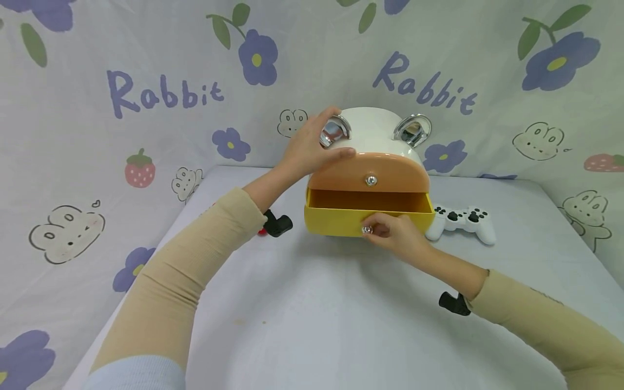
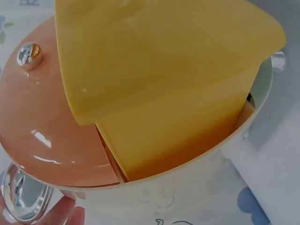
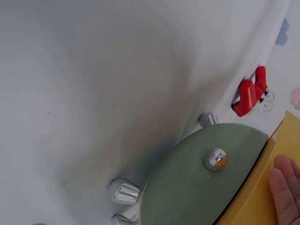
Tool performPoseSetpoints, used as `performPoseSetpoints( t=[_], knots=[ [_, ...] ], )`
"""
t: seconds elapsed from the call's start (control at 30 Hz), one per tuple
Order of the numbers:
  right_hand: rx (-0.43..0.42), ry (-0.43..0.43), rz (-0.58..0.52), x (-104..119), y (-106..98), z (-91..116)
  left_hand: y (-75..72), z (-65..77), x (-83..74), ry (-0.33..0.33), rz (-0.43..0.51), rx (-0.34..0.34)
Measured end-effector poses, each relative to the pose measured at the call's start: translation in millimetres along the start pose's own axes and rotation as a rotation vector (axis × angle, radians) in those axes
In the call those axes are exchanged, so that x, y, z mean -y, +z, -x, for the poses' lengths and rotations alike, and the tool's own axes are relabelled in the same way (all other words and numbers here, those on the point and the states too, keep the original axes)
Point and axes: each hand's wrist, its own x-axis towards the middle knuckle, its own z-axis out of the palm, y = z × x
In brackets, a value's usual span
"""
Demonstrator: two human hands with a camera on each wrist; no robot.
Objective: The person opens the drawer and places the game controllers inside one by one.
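Note:
A rounded drawer box (image 1: 372, 127) with a white shell and two chrome rings stands on the table. My left hand (image 1: 312, 143) grips its upper left side around one chrome ring (image 1: 336, 130), thumb lying along the top of the orange drawer (image 1: 331, 176). Pulled partway out is the yellow drawer (image 1: 329, 223), whose visible inside holds nothing. My right hand (image 1: 404, 238) pinches the silver knob (image 1: 367, 230) on its front. Below it, the right wrist view shows a green drawer (image 3: 197, 187) pushed in, with its own knob (image 3: 215, 159).
A white game controller (image 1: 463, 222) lies just right of the drawer box. On the left, a red object (image 3: 248, 96) lies near the table's edge, mostly hidden behind my left arm in the head view. A patterned cloth (image 1: 166, 49) hangs behind the table.

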Motion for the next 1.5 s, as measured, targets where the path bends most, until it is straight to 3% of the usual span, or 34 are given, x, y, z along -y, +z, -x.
performPoseSetpoints(
  t=[0.7, 1.5],
  knots=[
    [0.029, -0.030, -0.008, 20, 2, 30, -0.2, -0.4, -1.8, -0.026, -0.004, 0.014],
    [0.046, -0.041, -0.041, 29, 3, 47, 0.5, -0.7, -2.0, -0.041, -0.001, 0.020]
  ],
)
